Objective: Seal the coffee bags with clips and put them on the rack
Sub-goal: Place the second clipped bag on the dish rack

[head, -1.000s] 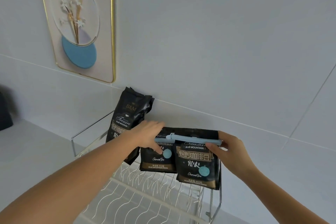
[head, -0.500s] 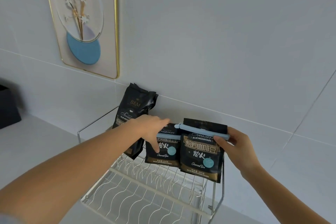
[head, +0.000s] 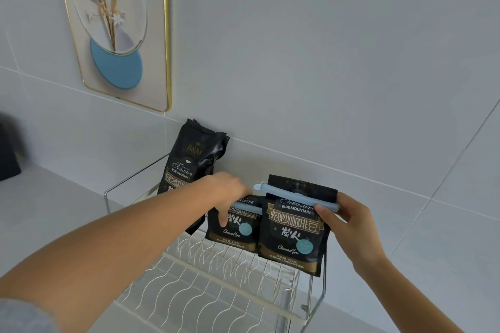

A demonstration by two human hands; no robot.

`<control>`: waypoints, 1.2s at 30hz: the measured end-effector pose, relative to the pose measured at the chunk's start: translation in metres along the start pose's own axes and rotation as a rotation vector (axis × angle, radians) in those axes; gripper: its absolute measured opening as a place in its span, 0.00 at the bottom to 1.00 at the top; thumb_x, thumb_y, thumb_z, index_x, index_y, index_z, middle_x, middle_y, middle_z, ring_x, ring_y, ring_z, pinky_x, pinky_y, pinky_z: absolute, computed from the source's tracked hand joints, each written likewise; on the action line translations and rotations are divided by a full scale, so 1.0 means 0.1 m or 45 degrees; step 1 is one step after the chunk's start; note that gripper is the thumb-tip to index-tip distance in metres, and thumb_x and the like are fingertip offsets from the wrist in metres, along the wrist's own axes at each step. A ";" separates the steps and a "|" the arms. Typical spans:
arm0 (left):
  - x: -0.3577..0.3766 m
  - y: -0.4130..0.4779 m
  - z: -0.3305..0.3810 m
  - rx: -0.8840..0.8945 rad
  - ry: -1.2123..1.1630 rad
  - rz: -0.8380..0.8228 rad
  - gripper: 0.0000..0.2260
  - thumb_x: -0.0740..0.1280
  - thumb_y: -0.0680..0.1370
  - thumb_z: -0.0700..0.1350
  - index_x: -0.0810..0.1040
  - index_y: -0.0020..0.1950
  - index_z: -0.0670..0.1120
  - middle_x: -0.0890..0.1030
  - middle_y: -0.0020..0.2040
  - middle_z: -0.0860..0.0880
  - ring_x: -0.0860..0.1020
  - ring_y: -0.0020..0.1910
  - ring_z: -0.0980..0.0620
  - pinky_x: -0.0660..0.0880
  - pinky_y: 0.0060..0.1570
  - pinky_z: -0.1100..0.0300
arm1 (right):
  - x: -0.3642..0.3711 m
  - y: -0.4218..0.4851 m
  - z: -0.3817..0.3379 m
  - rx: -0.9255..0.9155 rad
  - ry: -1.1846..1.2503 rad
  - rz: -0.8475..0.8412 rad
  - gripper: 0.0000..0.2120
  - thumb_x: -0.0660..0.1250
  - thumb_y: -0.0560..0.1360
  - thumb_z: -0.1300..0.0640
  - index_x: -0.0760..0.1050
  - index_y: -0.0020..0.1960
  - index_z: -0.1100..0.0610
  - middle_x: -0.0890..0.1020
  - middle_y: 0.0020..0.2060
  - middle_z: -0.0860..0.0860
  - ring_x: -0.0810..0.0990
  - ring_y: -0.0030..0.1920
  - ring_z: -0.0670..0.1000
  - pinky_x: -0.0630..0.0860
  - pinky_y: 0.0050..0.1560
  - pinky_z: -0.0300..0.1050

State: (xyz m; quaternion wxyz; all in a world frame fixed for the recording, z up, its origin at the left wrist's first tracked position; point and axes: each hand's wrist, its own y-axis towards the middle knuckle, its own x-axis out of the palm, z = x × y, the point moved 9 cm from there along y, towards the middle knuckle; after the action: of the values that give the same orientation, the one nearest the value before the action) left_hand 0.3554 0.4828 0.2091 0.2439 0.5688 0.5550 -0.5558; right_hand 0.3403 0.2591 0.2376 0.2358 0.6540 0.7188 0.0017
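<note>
Black "BLUE MOUNTAIN" bag (head: pixel 292 238) w/ blue clip (head: pixel 295 196) pinched by R hand (head: pixel 349 222); L hand (head: pixel 227 189) touches mid bag (head: pixel 238 232), grip unclear.
</note>
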 end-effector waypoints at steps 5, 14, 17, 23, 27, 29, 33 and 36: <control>0.04 0.00 0.02 -0.024 -0.152 -0.052 0.34 0.78 0.62 0.52 0.69 0.64 0.46 0.78 0.58 0.45 0.77 0.54 0.45 0.76 0.52 0.50 | -0.03 0.00 0.02 0.030 0.036 -0.024 0.09 0.69 0.69 0.50 0.78 0.47 0.51 0.85 0.43 0.50 0.83 0.49 0.51 0.82 0.43 0.52; 0.03 -0.07 -0.09 -0.175 -0.153 -0.108 0.32 0.76 0.64 0.57 0.71 0.61 0.44 0.79 0.56 0.46 0.78 0.52 0.45 0.76 0.48 0.53 | -0.03 0.02 0.03 0.039 0.045 0.061 0.02 0.69 0.73 0.55 0.78 0.46 0.51 0.85 0.43 0.50 0.83 0.48 0.51 0.83 0.43 0.54; -0.08 -0.17 -0.22 -0.272 -0.062 0.052 0.34 0.75 0.63 0.61 0.70 0.60 0.43 0.79 0.54 0.45 0.79 0.49 0.46 0.72 0.39 0.55 | -0.04 0.02 0.02 0.013 0.003 0.182 0.04 0.70 0.72 0.56 0.77 0.46 0.54 0.82 0.46 0.52 0.80 0.49 0.51 0.81 0.43 0.51; 0.00 -0.34 -0.29 -0.240 -0.238 0.276 0.29 0.75 0.65 0.55 0.66 0.57 0.46 0.76 0.45 0.47 0.73 0.40 0.48 0.68 0.34 0.56 | 0.20 0.06 -0.04 -0.041 -0.124 0.215 0.05 0.70 0.73 0.58 0.74 0.45 0.54 0.77 0.46 0.53 0.76 0.45 0.46 0.71 0.37 0.35; -0.04 -0.40 -0.37 -0.253 -0.448 0.397 0.19 0.74 0.67 0.51 0.70 0.52 0.49 0.77 0.43 0.49 0.75 0.42 0.49 0.63 0.30 0.59 | 0.34 0.07 -0.04 -0.086 -0.430 0.091 0.08 0.68 0.74 0.55 0.73 0.51 0.54 0.75 0.46 0.49 0.75 0.44 0.46 0.72 0.35 0.37; -0.01 -0.41 -0.37 -0.266 -0.521 0.447 0.16 0.74 0.68 0.50 0.71 0.51 0.50 0.80 0.48 0.49 0.77 0.45 0.49 0.66 0.33 0.59 | 0.32 0.06 -0.04 -0.111 -0.581 0.041 0.10 0.68 0.74 0.52 0.72 0.53 0.53 0.75 0.46 0.47 0.75 0.46 0.47 0.76 0.37 0.43; -0.04 -0.42 -0.34 -0.293 -0.596 0.608 0.12 0.72 0.70 0.48 0.71 0.48 0.52 0.79 0.47 0.50 0.77 0.47 0.48 0.68 0.37 0.57 | 0.17 0.02 0.01 -0.080 -0.623 0.050 0.09 0.69 0.73 0.52 0.73 0.51 0.51 0.75 0.44 0.46 0.75 0.43 0.46 0.74 0.37 0.43; -0.10 -0.40 -0.29 -0.283 -0.618 0.703 0.12 0.72 0.70 0.48 0.71 0.48 0.52 0.80 0.47 0.50 0.77 0.45 0.49 0.70 0.37 0.57 | 0.09 -0.02 0.03 -0.068 -0.589 0.042 0.08 0.70 0.72 0.53 0.74 0.49 0.51 0.76 0.40 0.45 0.74 0.39 0.44 0.68 0.32 0.38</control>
State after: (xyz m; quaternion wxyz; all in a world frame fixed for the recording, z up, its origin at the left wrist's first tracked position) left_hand 0.3318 0.5163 0.2392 0.5688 0.5188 0.3641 -0.5242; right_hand 0.3394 0.2669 0.2312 0.4116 0.6423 0.6343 -0.1253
